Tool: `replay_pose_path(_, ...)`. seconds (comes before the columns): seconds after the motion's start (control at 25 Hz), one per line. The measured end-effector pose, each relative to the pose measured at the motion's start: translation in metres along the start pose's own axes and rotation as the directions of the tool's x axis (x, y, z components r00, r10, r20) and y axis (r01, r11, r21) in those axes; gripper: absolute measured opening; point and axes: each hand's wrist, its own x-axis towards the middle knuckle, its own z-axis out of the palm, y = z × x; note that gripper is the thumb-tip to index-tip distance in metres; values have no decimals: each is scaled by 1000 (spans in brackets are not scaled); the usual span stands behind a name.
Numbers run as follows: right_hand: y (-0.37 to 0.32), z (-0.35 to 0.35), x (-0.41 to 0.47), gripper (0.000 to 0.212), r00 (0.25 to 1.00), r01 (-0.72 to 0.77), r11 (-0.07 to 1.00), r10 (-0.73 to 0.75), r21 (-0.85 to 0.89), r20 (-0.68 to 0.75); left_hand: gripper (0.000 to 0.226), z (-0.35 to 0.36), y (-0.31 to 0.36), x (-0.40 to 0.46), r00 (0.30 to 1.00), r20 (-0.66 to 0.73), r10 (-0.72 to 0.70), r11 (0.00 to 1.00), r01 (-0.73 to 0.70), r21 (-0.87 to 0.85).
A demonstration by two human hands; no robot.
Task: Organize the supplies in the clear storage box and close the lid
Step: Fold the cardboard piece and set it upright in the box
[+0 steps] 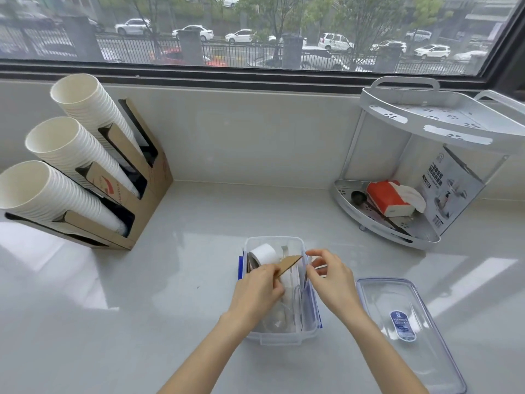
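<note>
The clear storage box (274, 335) with blue side clips stands open on the white counter, near the front middle. A white tape roll (263, 253) sits upright at its far left end, and clear items lie deeper inside. My left hand (260, 291) is over the box and pinches a brown cardboard piece (289, 264) that points up and right. My right hand (331, 275) hovers at the box's right wall, fingers curled and apart, holding nothing I can see. The clear lid (409, 334) lies flat on the counter to the right of the box.
A cardboard holder (147, 194) with three stacks of white paper cups stands at the left. A white two-tier corner rack (426, 177) at the right back holds a red tissue pack (387, 197), a spoon and a printed box. A window ledge runs behind.
</note>
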Motion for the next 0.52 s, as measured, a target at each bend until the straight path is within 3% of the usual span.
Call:
replay_pose_path(0.12, -7, 0, 2, 21, 997, 73, 997, -72, 13, -37, 24, -10, -6, 2, 994, -105, -25, 998, 18, -68)
replay_pose_path(0.24, -17, 5, 5, 20, 992, 123, 992, -122, 41, -37, 23, -22, -20, -1, 975, -203, -87, 963, 30, -268)
replay_pose_path(0.52, -34, 53, 0, 26, 953, 116, 986, -75, -123, 292, 18, -40, -54, -9, 911, -281, -303, 879, 153, -452)
